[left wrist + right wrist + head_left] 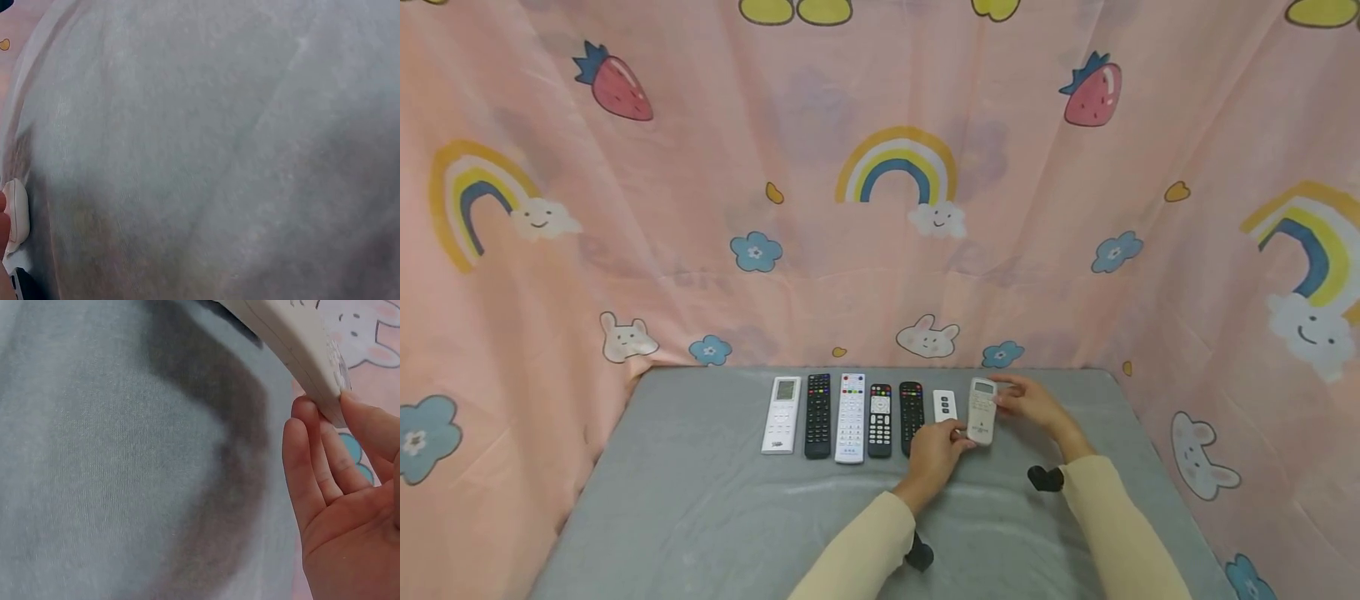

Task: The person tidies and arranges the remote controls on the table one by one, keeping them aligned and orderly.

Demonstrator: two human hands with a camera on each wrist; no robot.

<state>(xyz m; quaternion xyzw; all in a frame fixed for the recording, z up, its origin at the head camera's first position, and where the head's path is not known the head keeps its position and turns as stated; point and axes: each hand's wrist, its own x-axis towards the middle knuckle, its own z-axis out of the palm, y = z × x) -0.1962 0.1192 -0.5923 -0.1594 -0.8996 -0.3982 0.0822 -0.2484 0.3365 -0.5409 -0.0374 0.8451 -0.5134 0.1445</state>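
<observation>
A beige air-conditioner remote (982, 412) with a small screen stands at the right end of a row of remotes. My right hand (1033, 406) pinches its upper end; in the right wrist view the thumb and fingers (303, 469) meet at the tip of the remote (300, 350), which is tilted up off the cloth. My left hand (931, 458) holds the lower left corner of the same remote between thumb and fingers. It partly covers a small white remote (945, 403). Only bits of the left fingers show at the left wrist view's edge, beside a pale remote (20, 215).
Left of the hands lie a black remote (912, 408), a black-and-white remote (880, 437), a white remote (850, 425), another black remote (817, 417) and a white remote with a screen (781, 417). A grey cloth (715, 500) covers the table; a pink patterned curtain (700, 167) hangs behind.
</observation>
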